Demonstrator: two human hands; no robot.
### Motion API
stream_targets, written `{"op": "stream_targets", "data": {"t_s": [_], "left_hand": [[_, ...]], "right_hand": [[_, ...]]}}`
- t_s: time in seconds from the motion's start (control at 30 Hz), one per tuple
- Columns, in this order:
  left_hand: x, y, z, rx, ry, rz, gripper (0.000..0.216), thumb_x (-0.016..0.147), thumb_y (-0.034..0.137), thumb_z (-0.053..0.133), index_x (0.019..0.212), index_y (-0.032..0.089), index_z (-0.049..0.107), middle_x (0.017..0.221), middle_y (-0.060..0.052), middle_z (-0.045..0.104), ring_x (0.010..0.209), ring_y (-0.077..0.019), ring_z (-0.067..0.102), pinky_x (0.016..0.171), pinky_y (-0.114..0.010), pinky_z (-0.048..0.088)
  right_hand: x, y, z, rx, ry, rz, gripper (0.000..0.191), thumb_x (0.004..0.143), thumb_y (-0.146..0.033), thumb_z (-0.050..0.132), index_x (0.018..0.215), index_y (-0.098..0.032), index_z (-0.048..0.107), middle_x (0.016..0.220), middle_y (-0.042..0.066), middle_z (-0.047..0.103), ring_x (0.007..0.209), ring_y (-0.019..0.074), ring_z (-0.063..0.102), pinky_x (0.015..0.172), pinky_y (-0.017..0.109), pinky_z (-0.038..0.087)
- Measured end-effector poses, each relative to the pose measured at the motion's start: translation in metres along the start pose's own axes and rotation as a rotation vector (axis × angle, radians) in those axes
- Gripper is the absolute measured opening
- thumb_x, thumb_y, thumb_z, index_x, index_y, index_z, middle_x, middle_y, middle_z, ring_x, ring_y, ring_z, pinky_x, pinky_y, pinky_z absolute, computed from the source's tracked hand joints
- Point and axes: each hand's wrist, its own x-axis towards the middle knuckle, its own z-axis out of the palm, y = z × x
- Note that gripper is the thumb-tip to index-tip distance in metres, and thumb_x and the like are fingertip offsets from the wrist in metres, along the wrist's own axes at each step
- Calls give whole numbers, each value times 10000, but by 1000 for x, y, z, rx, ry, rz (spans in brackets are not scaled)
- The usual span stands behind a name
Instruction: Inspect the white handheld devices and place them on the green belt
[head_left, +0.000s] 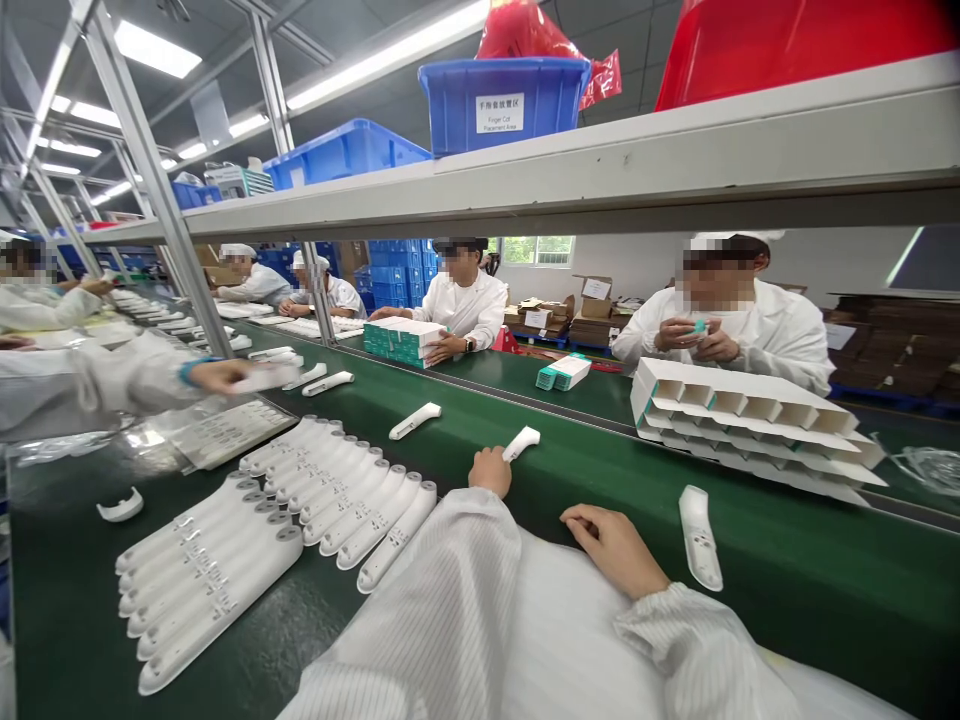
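My left hand (490, 470) reaches out over the green conveyor belt (570, 470) and is closed round the near end of a white handheld device (521, 442). My right hand (611, 545) rests on the belt edge with its fingers curled under, and nothing shows in it. Another white device (699, 536) lies just right of it. Two rows of several white devices (285, 530) lie side by side on the bench to my left. Both my sleeves are white.
More white devices (415, 420) ride the belt further off. A stack of white cardboard dividers (750, 425) sits across the belt on the right. Workers in white coats sit opposite and to my left. Blue bins (502, 100) stand on the overhead shelf.
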Motion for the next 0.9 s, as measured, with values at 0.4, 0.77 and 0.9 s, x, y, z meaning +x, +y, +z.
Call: {"op": "stream_targets", "data": {"t_s": [0.4, 0.77, 0.9], "left_hand": [[-45, 22, 31, -767, -759, -154, 211, 780, 201, 523, 973, 115, 532, 1029, -124, 622, 779, -132, 622, 533, -179, 383], [-74, 33, 45, -911, -1062, -3, 379, 754, 198, 630, 1112, 160, 511, 1014, -101, 617, 981, -189, 592, 830, -297, 430], [-74, 34, 43, -904, -1124, 39, 418, 779, 190, 599, 1182, 180, 489, 1100, -109, 589, 973, -187, 597, 824, -296, 436]], "right_hand": [[11, 15, -15, 412, 389, 311, 385, 693, -479, 559, 963, -223, 657, 832, 47, 666, 719, 199, 584, 638, 314, 433], [8, -3, -29, 1116, 343, 281, 319, 633, -443, 704, 825, -190, 679, 571, -35, 518, 515, 81, 434, 466, 207, 370], [6, -2, -31, 1205, 275, 257, 318, 653, -402, 707, 891, -193, 673, 606, -28, 548, 513, 69, 437, 459, 187, 382]]}}
